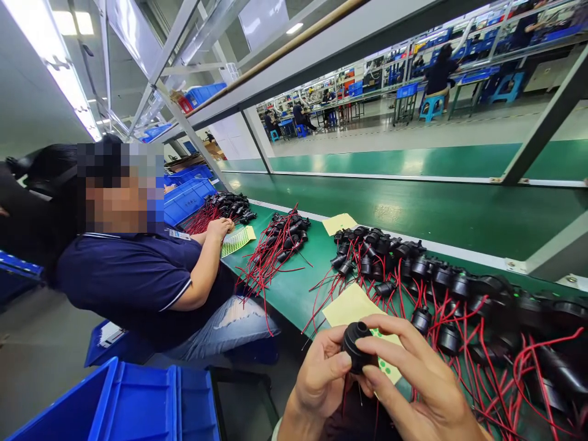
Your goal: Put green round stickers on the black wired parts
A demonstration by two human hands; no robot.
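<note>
1 head view, close, down over workbench (294,294)

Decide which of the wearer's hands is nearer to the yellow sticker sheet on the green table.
Right. The right hand overlaps the yellow sticker sheet in view; the left hand sits below it, both gripping the black part.

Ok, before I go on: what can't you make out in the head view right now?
- Black part: its lower half is hidden by the left hand and right hand.
- Yellow sheet: the near end lies behind both hands; its green stickers are too small to count.
- Pile of black parts: cut off by the right edge.
- Co-worker's hand: what it touches is too small to tell.
</note>
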